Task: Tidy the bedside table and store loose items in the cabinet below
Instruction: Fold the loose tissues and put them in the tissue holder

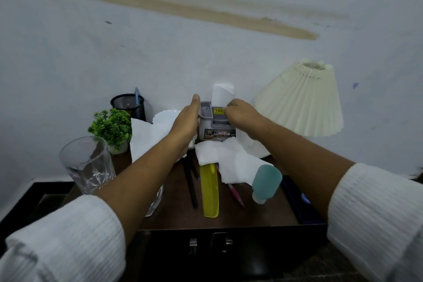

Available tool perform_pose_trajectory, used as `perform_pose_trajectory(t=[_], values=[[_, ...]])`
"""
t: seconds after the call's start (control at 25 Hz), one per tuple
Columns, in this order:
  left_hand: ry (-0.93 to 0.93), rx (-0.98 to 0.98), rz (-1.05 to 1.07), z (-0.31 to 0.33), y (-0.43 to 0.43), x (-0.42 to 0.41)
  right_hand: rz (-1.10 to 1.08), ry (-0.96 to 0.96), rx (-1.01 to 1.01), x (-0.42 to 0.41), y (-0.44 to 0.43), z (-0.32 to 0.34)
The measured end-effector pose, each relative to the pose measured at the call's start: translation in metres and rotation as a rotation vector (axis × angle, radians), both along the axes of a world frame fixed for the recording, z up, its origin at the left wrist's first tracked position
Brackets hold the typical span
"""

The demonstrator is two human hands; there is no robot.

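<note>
While the left grip [185, 121] lies flat with straight fingers against the left side of the grey box [217, 129], apparently to steady it, the right grip [240, 114] is curled over the box's top rim at the foot of the white sheet [223, 96] standing out of it. Whether those fingers pinch the sheet or the rim cannot be told.

The box stands at the back edge of the worktop [178, 213], between the white plate [164, 115] and the pleated lamp shade [302, 101]. The likely aim is to square it against the wall or tuck the sheet down.

Loose items remain unstored. Crumpled tissues [233, 158] lie mid-worktop, and a yellow comb [209, 190] points toward the front edge with a black pen [191, 183] just beside it. A pink pen [235, 193] lies partly under the tissue. A teal bottle [266, 184] lies tipped near the right edge, by a dark blue case [297, 201]. A glass [88, 165], a small plant [112, 126] and a mesh pen cup [129, 104] line the left edge.

The cabinet doors [210, 242] below look closed, so storing has seemingly hardly begun.
</note>
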State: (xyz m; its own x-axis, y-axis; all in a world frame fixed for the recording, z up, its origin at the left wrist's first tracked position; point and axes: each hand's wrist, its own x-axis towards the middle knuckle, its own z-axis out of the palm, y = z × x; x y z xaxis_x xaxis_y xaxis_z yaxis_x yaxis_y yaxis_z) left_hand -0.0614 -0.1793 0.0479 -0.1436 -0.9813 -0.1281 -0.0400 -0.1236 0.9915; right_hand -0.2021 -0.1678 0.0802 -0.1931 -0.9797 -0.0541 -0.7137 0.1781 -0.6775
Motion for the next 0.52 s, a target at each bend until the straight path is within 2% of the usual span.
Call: perform_pose_trajectory(t=[0.08,0.28,0.52], values=[[0.024,0.008,-0.021,-0.002,0.001,0.003,0.018,0.034,0.004,-0.001,0.0,-0.002],[0.065,0.025,-0.007,-0.008,0.0,0.015,-0.031,-0.101,-0.019,-0.01,-0.005,-0.005],[0.064,0.019,0.014,-0.009,0.011,0.029,0.014,-0.121,0.025,-0.004,0.004,0.0]])
